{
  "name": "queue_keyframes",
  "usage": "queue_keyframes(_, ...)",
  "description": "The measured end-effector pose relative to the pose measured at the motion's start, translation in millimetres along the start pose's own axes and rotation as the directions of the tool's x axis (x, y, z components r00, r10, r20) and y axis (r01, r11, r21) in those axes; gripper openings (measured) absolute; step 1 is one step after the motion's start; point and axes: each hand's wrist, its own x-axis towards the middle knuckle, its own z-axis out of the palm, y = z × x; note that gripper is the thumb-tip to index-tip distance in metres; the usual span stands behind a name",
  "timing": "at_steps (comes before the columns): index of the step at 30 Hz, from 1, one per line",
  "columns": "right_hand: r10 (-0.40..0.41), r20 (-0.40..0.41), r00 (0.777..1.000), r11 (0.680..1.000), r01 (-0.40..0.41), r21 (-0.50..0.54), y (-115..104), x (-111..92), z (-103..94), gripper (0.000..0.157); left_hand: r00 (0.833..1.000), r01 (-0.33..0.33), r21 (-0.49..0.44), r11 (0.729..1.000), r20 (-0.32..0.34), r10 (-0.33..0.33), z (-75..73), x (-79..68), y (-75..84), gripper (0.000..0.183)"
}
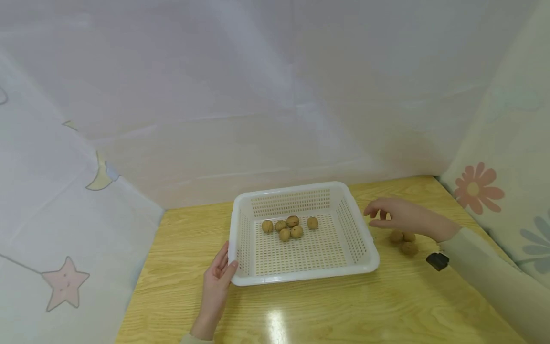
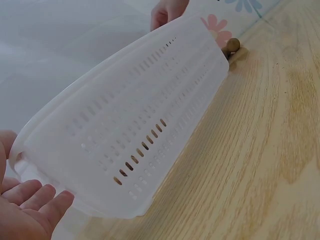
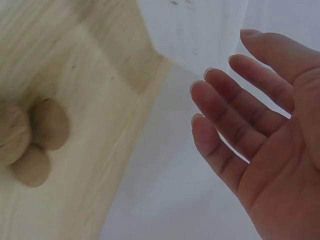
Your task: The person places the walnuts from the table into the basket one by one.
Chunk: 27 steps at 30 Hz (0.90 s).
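Note:
A white plastic basket [image 1: 307, 276] with slotted walls sits on the table, several walnuts [image 1: 284, 234] lying on its bottom. My left hand [image 1: 216, 282] grips its left rim near the front corner, thumb over the edge and fingers along the outer wall. In the left wrist view those fingers [image 2: 42, 200] lie under the rim. Beyond the basket's right side, my right hand [image 1: 397, 217] hovers with nothing in it, palm and loosely bent fingers showing in the right wrist view. Three loose walnuts [image 1: 409, 248] lie together on the table below the right wrist.
The wooden table [image 1: 180, 267] runs back to a pale cloth [image 1: 258, 119] hung behind it. Printed cloth stands at both sides, with a star [image 1: 66, 284] at left and a flower [image 1: 478, 188] at right. A small black device [image 1: 438, 261] sits at the right wrist.

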Motion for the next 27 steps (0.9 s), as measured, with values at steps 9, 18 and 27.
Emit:
queue_keyframes(9, 0.108, -0.042, 0.993, 0.994, -0.106, 0.037, 39.1, -45.4, 15.3, 0.031, 1.0, -0.014, -0.003, 1.0, 0.0, 0.014, -1.6, -1.1, 1.0, 0.059)
queue_keyframes(18, 0.168, -0.083, 0.982, 0.984, -0.162, 0.078, 78.2, -68.6, 37.7, 0.03, 1.0, -0.012, -0.01, 1.0, 0.0, 0.012, -1.0, -2.5, 0.5, 0.059)
queue_keyframes(27, 0.158, -0.079, 0.984, 0.984, -0.149, 0.099, 100.2, -70.6, 50.6, 0.02, 1.0, -0.009, 0.006, 1.0, -0.008, 0.009, 0.7, -1.9, -1.0, 0.057)
